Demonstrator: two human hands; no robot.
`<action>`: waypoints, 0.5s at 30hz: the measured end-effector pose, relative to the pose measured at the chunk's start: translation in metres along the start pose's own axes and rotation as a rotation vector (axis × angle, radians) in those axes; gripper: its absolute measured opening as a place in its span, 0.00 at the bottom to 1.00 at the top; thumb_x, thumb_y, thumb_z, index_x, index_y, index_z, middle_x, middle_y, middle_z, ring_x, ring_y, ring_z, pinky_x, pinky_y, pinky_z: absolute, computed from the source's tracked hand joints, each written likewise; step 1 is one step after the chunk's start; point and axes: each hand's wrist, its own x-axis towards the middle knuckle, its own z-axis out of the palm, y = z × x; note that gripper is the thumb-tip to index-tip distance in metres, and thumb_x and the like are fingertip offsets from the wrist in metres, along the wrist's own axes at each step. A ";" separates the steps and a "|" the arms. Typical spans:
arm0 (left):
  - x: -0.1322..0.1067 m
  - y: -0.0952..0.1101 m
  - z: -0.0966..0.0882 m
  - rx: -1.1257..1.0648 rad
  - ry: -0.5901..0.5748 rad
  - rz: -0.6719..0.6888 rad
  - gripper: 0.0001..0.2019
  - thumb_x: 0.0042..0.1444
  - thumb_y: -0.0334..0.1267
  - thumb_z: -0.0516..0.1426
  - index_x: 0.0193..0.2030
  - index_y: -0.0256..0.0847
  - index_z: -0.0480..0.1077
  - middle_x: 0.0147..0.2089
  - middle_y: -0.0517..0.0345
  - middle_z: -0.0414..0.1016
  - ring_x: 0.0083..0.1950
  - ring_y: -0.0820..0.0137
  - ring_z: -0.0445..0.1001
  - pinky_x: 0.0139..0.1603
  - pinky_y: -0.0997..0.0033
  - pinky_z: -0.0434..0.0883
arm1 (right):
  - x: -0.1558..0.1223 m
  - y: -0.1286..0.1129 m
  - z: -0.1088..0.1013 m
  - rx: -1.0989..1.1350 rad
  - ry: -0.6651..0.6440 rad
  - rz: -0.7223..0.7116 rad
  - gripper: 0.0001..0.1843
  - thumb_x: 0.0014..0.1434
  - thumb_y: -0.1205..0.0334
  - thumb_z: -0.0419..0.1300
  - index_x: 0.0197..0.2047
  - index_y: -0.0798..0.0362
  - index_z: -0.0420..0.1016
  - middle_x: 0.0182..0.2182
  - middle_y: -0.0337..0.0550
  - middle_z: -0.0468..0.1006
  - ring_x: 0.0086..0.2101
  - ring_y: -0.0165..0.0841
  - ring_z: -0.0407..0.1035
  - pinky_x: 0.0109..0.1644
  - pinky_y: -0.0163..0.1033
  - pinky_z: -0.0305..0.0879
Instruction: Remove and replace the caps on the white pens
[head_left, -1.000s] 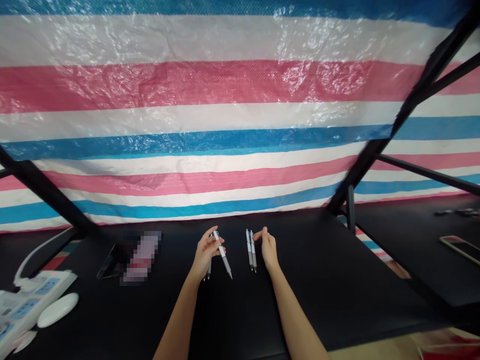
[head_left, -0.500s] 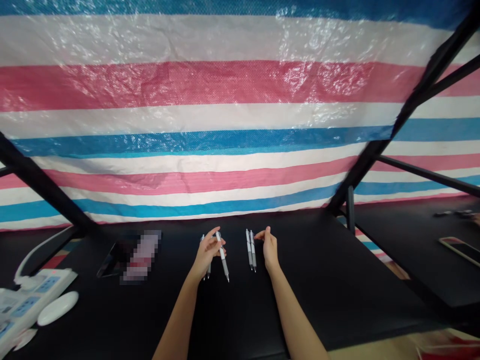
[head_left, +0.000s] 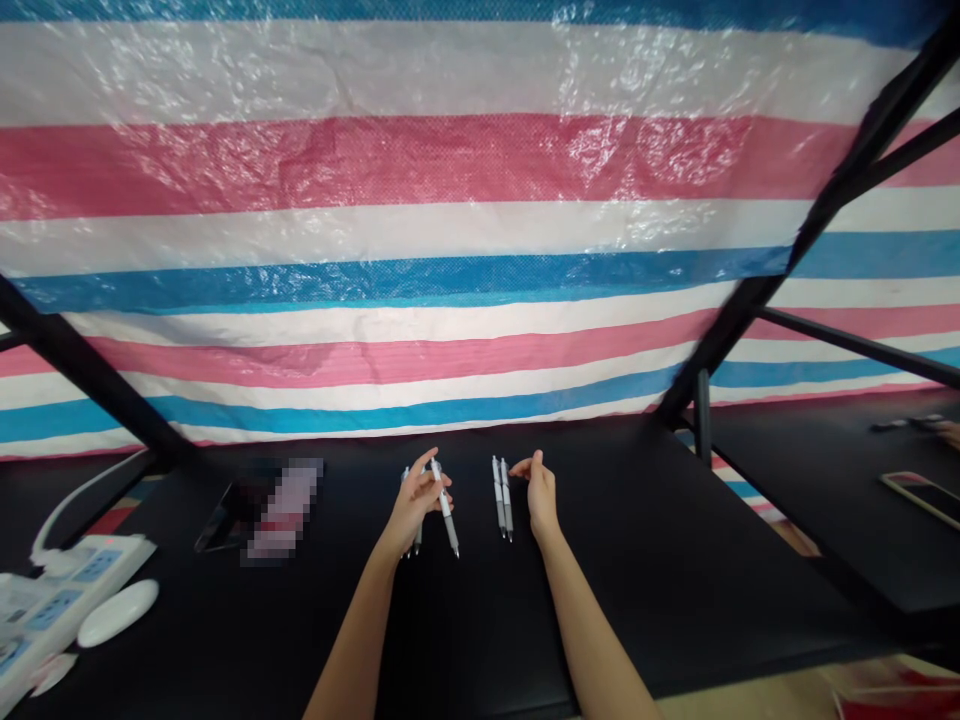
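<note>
Where the hands work: black tabletop, striped tarpaulin behind.
Left hand: fingers clamped on a white retractable pen, tip down.
Grip: holding mid-barrel keeps the tip clear of the table.
Second pen: runs behind that hand; held or not, cannot tell.
Right hand: fingers curled, empty, just beside two pens lying side by side.

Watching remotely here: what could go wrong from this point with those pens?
The pen in the left hand is gripped only by the fingers, so it might slip and roll on the black table. The right hand sits right beside two close-set pens, so it could knock them.
</note>
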 end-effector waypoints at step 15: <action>-0.002 0.007 0.001 0.000 0.034 -0.018 0.32 0.45 0.43 0.62 0.58 0.42 0.60 0.34 0.58 0.70 0.29 0.73 0.71 0.33 0.66 0.73 | 0.000 0.000 0.000 0.035 0.011 0.010 0.37 0.56 0.33 0.41 0.15 0.52 0.70 0.19 0.45 0.73 0.26 0.35 0.66 0.35 0.39 0.61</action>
